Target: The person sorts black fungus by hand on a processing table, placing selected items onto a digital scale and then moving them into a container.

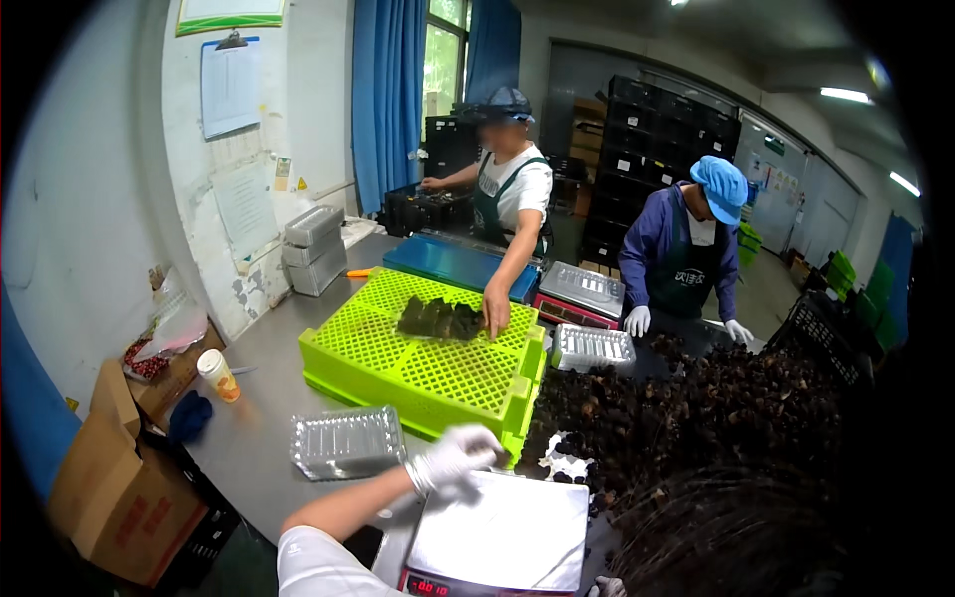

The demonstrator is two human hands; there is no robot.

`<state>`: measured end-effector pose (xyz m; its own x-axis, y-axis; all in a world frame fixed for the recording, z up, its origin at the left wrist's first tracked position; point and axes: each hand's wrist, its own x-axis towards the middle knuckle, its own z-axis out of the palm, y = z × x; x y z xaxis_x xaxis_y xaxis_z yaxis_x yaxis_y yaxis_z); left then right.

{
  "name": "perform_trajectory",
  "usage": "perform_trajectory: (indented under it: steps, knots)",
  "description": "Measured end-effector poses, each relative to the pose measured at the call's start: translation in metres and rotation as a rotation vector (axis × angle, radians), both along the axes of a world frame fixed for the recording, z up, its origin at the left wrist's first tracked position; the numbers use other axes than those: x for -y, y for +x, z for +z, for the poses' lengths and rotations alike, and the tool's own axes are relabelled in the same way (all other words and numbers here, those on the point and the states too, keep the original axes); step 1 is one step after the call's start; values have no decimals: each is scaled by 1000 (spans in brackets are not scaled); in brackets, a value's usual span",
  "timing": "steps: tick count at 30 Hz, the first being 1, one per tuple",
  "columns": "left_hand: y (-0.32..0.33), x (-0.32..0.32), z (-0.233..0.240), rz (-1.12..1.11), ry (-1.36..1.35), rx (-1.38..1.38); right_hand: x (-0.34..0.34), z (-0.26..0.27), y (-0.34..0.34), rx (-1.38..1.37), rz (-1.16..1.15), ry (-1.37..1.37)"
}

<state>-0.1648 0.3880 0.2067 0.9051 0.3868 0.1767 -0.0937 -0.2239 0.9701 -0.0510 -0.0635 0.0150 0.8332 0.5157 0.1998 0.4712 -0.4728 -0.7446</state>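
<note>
My left hand [459, 457], in a white glove, is blurred over the back edge of the steel plate of a digital scale [500, 530]. Its fingers are curled beside a bright green plastic crate [418, 351]; whether they hold anything is unclear. At the bottom edge, just right of the scale, a small part of a gloved hand, seemingly my right hand [608, 586], shows. A heap of dark, dried-looking pieces, possibly black fungus [694, 410], covers the right of the table. Clear plastic trays [347, 442] lie left of my left hand. A filled clear tray [440, 319] sits on the crate.
Across the table, a co-worker's bare hand [495, 307] touches the crate top. Another co-worker's gloved hands [638, 321] rest by the heap. A second scale [582, 291], stacked trays [315, 250], a paper cup [218, 375] and a cardboard box [127, 492] stand around. Dark hair blocks the lower right.
</note>
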Motion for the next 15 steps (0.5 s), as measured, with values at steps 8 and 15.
perform_trajectory:
  steps: [8,15]
  knots:
    - [-10,211,-86,-219,487,39,-31,109,-39,-1349,-111,632]
    - [-11,250,-64,-313,395,-82,57,92,-32,-1276,-265,654]
